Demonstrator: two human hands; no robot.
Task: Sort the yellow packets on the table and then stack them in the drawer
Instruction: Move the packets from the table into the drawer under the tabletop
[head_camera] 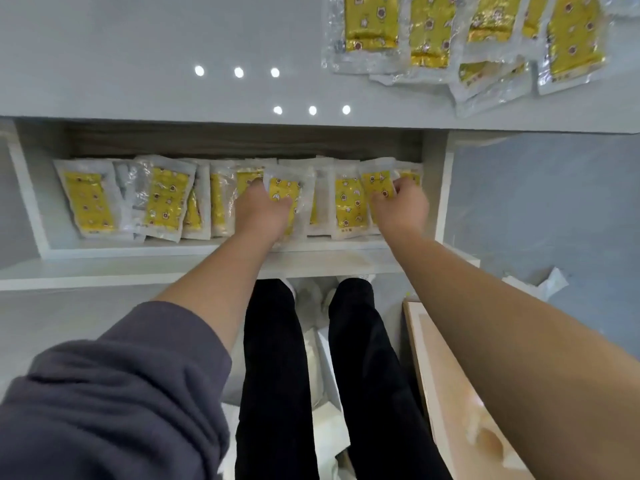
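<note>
Down inside the open drawer (207, 252), below the front edge of the white table (138, 64), a row of yellow packets (90, 199) in clear wrappers stands side by side, leaning on one another from the left wall to the right wall. Both hands reach into this row.

The left hand (261, 211) is near the middle, its back to the camera. Its fingers point forward over the packets and its thumb lies against the lower left of the middle packet (292, 192). That packet sits just to the right of the knuckles and partly under the hand. I cannot tell whether the hand grips the packet or only rests on it.

The right hand (403, 207) is close to the drawer's right wall. Its fingers curl over the upper right corner of a tilted packet (379, 183), with the thumb on the packet's face, so it pinches this one. The packet lies just left of the hand and overlaps its neighbours.

More loose packets (429, 29) lie in an overlapping cluster at the far right of the table, well apart from both hands.

A grey sleeve (114, 393) covers the left upper arm, and the right forearm is bare. Black trousers (277, 358) show beneath the drawer, with a pale wooden panel (446, 375) to their right.
</note>
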